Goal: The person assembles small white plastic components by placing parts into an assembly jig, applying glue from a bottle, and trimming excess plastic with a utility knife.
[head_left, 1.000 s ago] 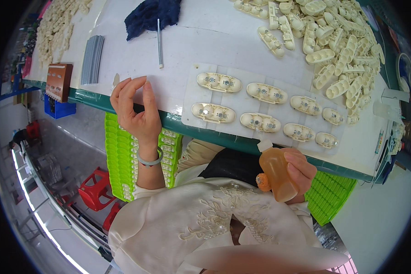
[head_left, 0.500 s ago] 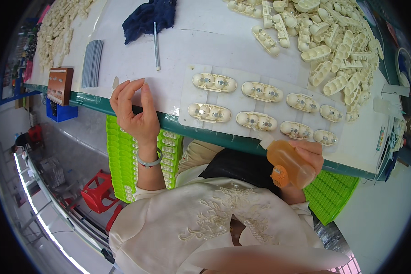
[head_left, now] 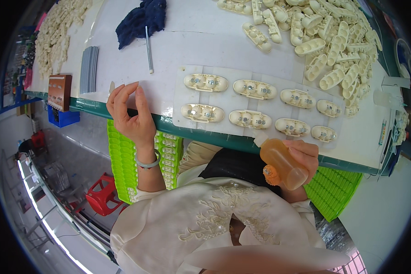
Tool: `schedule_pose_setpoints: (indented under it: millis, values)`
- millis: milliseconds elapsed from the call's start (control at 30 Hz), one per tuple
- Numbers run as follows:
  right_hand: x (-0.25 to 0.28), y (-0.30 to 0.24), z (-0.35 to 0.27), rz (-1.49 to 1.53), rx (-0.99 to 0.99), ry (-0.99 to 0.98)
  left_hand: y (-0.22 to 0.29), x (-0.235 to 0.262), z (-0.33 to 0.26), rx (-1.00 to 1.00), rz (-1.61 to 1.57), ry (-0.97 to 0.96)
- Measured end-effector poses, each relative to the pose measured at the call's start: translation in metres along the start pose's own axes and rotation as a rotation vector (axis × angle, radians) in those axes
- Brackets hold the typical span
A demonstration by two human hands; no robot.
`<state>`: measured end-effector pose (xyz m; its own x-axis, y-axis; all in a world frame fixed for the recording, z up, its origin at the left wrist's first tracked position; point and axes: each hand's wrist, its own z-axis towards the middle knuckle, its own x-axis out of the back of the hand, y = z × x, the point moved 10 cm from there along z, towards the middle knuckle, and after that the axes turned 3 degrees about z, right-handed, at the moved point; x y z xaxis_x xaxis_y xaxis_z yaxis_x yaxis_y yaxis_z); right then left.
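My right hand is wrapped round a translucent squeeze bottle of amber liquid. It tilts at the table's front edge, its pale nozzle pointing up and left toward the nearer row of parts. An orange textured piece shows against the bottle's side; how it is attached I cannot tell. Close to the bottle lies a white plate bearing two rows of cream oval plastic casings with shiny round metal spots inside. My left hand, bangle on its wrist, hovers by the table edge, empty, fingers loosely bent and apart.
Loose cream casings heap up at the far right, with another pile far left. A dark blue cloth, a metal rod, grey strips and a brown box lie leftward. Green trays sit below the table edge.
The view has shifted slightly, so the table things appear a little further left. My right hand still grips the bottle, and my left hand keeps nearly the same loose pose.
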<state>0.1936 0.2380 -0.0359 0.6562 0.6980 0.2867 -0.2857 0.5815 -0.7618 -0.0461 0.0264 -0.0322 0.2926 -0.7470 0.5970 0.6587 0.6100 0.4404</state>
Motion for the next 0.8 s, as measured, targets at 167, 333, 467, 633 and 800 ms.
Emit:
schedule_pose_setpoints:
  millis: [167, 333, 467, 633, 800]
  values:
    - [0.013, 0.002, -0.008, 0.111, -0.024, 0.072, 0.002, 0.001, 0.0, 0.009, -0.032, 0.036]
    - [0.021, 0.006, -0.019, 0.159, -0.012, 0.051, 0.002, 0.002, 0.001, 0.012, -0.006, 0.034]
    - [0.019, 0.0, -0.017, 0.127, 0.047, 0.12, -0.004, 0.001, -0.001, 0.051, -0.035, 0.034]
    - [0.015, -0.001, -0.01, 0.07, 0.025, 0.02, -0.005, 0.001, -0.002, 0.06, -0.036, 0.035]
    - [0.022, -0.001, -0.012, 0.138, 0.034, 0.077, -0.005, 0.002, 0.0, 0.063, -0.02, 0.014]
